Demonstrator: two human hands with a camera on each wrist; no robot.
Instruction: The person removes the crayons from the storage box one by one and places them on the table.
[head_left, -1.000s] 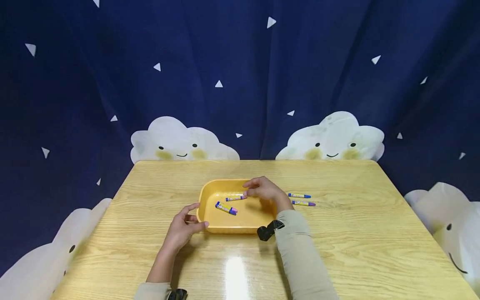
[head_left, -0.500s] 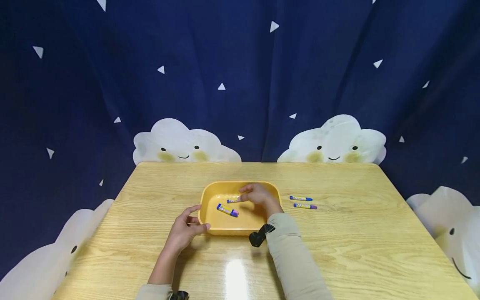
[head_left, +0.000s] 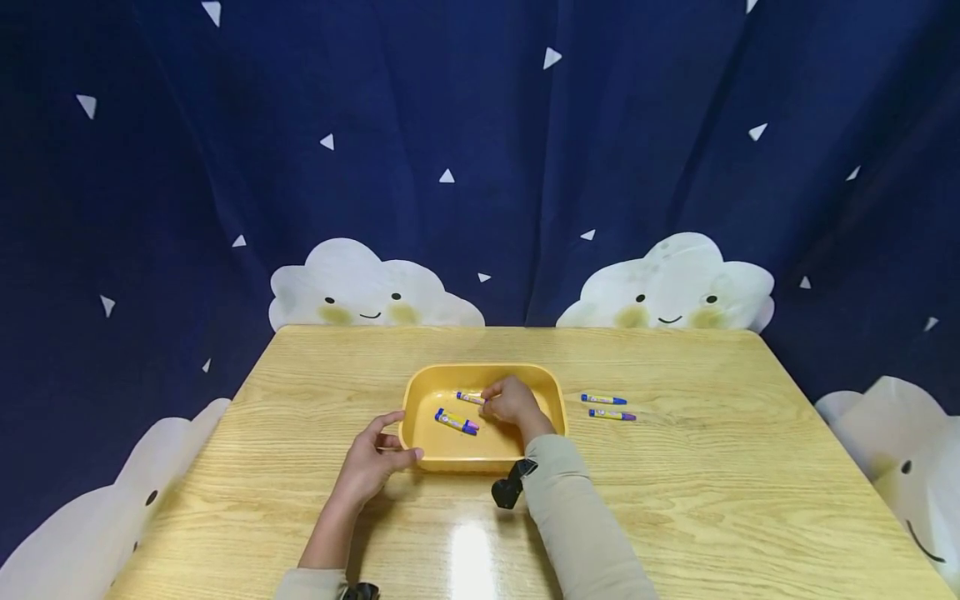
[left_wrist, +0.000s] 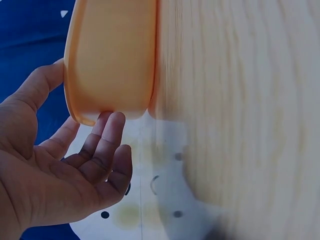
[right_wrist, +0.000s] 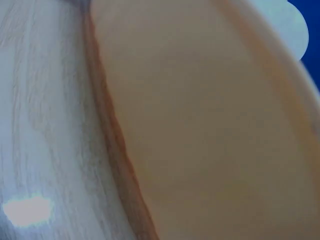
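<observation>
A dark blue curtain (head_left: 450, 100) with white triangles and smiling clouds hangs beyond the fingers of both hands. Below the fingers lies a wood-grained table (head_left: 750, 500). On it a yellow tray (head_left: 457, 450) sits flat, its left near corner gripped between thumb and forefinger of the left hand (head_left: 367, 467); the other fingers bend loosely beside its outer wall. This hold presumably keeps the tray from sliding while the other hand works inside. The right hand (head_left: 514, 402) reaches over the tray with its fingers bent about the right end of a slim crayon (head_left: 469, 398); whether they pinch it cannot be told, and the right wrist view shows no fingers.

This crayon, within the tray, has a blue left end and a pale, printed yellow barrel; its far end is hidden by the fingers. Nearer the person than these fingertips, a pair of crayons (head_left: 455, 422) lies close together, one pink-tipped, one blue-ended. Right of the fingers, outside the tray, lie a blue-tipped crayon (head_left: 603, 400) and a purple-tipped crayon (head_left: 612, 415), roughly parallel.
</observation>
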